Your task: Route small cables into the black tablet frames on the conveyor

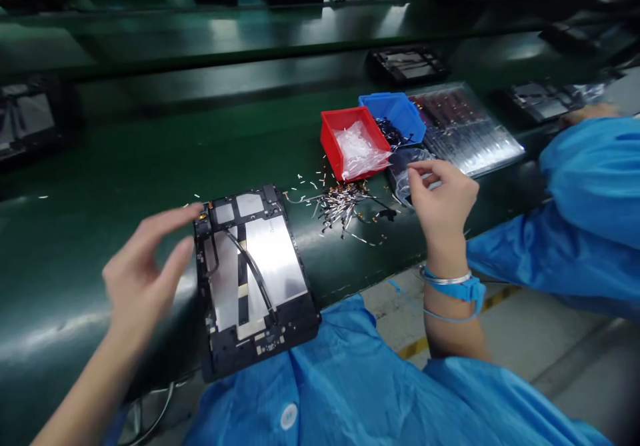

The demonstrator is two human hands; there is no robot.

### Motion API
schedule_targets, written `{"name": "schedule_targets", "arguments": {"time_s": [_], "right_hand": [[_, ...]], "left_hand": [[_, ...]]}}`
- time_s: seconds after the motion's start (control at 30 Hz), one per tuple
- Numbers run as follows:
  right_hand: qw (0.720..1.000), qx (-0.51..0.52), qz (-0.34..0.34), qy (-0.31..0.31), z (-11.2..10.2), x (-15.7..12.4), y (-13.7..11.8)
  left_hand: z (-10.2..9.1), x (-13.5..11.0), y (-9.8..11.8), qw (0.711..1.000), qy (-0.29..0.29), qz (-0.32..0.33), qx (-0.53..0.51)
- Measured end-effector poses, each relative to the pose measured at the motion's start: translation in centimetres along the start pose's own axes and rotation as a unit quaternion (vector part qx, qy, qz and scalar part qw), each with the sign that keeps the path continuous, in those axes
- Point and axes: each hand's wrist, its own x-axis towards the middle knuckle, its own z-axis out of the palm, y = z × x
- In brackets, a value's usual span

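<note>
An opened tablet chassis (255,276) with silver plates and black cables lies on the green belt in front of me, its near end over the belt's edge. My left hand (145,269) hovers at its left side, fingers spread and holding nothing, fingertips near the top left corner. My right hand (440,196) is raised to the right, above a clear plastic bag (407,169), with fingers curled in a pinch; what they hold is too small to see. A blue wrist strap (457,289) circles that wrist. A pile of small cable parts (340,203) lies between the hands.
A red bin (333,139) holding clear bags and a blue bin (395,109) stand behind the pile, beside a clear tray of parts (465,133). A co-worker's blue sleeve (590,186) reaches in at right. More tablet frames (407,65) lie on the belts beyond.
</note>
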Motion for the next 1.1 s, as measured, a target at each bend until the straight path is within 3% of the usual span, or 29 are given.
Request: {"name": "schedule_targets", "arguments": {"time_s": [0.03, 0.07, 0.17, 0.27, 0.4, 0.47, 0.57, 0.63, 0.7, 0.77, 0.93, 1.1], "right_hand": [[1.000, 0.008, -0.002, -0.002, -0.2, 0.2, 0.2], [1.000, 0.016, -0.006, -0.004, -0.3, 0.4, 0.3], [0.999, 0.027, -0.017, -0.004, -0.6, 0.9, 0.2], [0.997, 0.036, -0.053, -0.034, -0.1, 0.8, -1.5], [0.962, 0.062, -0.205, -0.170, 1.6, -0.2, -5.3], [0.954, 0.049, -0.232, -0.183, 2.3, -0.2, -6.3], [0.984, 0.015, -0.150, -0.100, 2.3, 1.7, -4.8], [0.998, -0.040, -0.038, -0.032, 1.7, 4.1, -2.3], [0.991, -0.105, 0.078, -0.005, 1.0, 6.8, 0.3], [0.982, -0.128, 0.130, -0.045, 0.9, 9.1, 2.0], [0.952, -0.198, 0.118, -0.199, 2.5, 12.0, 2.1], [0.935, -0.225, 0.161, -0.221, 4.5, 12.8, 0.8]], "left_hand": [[0.9, 2.4, -0.3, 0.998, 0.004, 0.054, 0.023], [1.8, 4.5, -0.7, 0.998, -0.002, 0.060, 0.010], [3.8, 8.1, -2.1, 0.996, -0.041, -0.016, -0.072], [4.5, 8.5, -3.1, 0.992, -0.055, -0.067, -0.091], [4.4, 7.7, -3.4, 0.989, -0.051, -0.094, -0.099], [4.2, 7.5, -3.3, 0.988, -0.054, -0.104, -0.097], [4.2, 7.6, -3.3, 0.987, -0.055, -0.121, -0.091], [4.2, 7.7, -3.4, 0.985, -0.048, -0.133, -0.096], [4.2, 7.7, -3.5, 0.983, -0.041, -0.147, -0.103], [4.2, 7.7, -3.5, 0.981, -0.034, -0.158, -0.105], [4.2, 7.8, -3.5, 0.983, -0.034, -0.156, -0.093], [4.2, 8.0, -3.5, 0.985, -0.038, -0.151, -0.078]]}}
